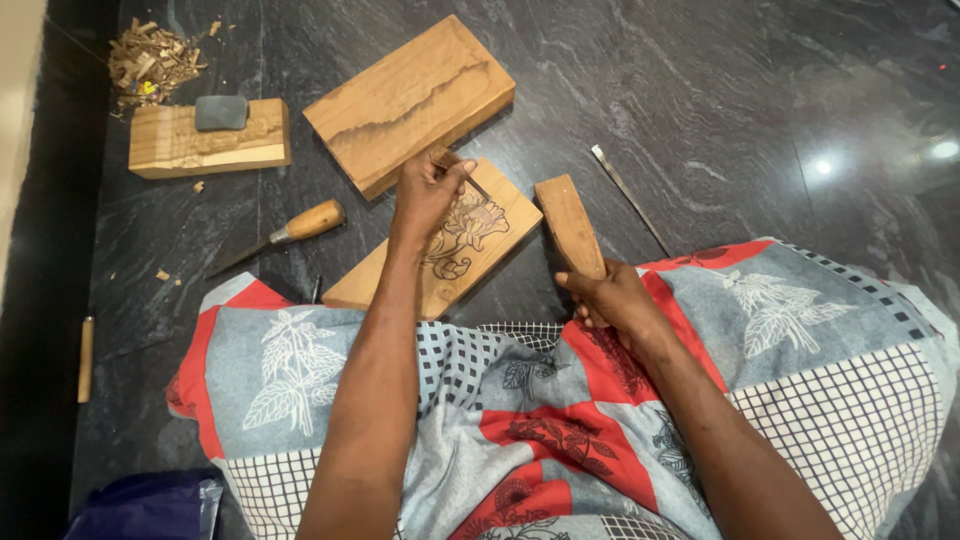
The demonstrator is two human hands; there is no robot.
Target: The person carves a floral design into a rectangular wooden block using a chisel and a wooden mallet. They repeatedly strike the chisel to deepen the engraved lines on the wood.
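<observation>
Now left hand fingers closed on a chisel over the carved board, right hand gripping a wooden mallet.

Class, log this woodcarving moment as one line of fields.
left hand: holds chisel on carved board | right hand: grips wooden mallet | nearby: spare chisel, plain plank

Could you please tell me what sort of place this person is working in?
Probably an informal woodcarving spot on a dark stone floor: a carved board, a wooden-handled chisel and wood shavings lie around.
</observation>
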